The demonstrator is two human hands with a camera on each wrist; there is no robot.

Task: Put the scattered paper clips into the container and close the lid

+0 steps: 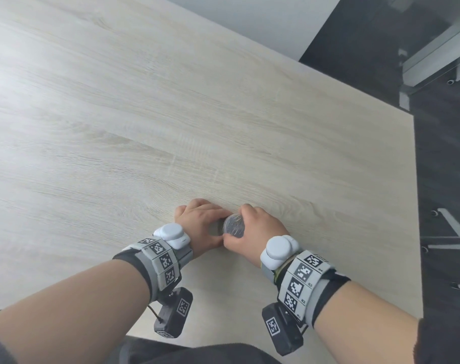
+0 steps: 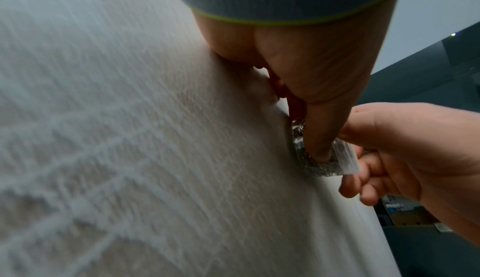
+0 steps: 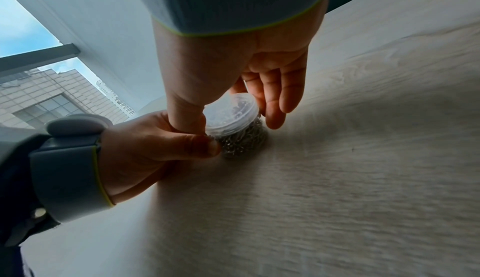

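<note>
A small round clear container point(image 1: 232, 227) packed with silver paper clips point(image 3: 241, 143) stands on the pale wooden table point(image 1: 144, 127), near its front edge. My left hand point(image 1: 204, 223) grips the container's body from the left, thumb point(image 3: 200, 148) against its near side and also seen pressed on it point(image 2: 318, 137). A clear lid point(image 3: 230, 115) sits on top. My right hand point(image 1: 251, 228) holds the lid's rim, with its thumb point(image 3: 187, 115) on one side and the fingers point(image 3: 275, 105) on the other. I see no loose clips on the table.
The table's right edge point(image 1: 416, 206) drops to dark floor, where a white chair base point(image 1: 457, 240) and a white desk frame point(image 1: 433, 61) stand. The table's front edge point(image 1: 223, 340) runs close to my lap.
</note>
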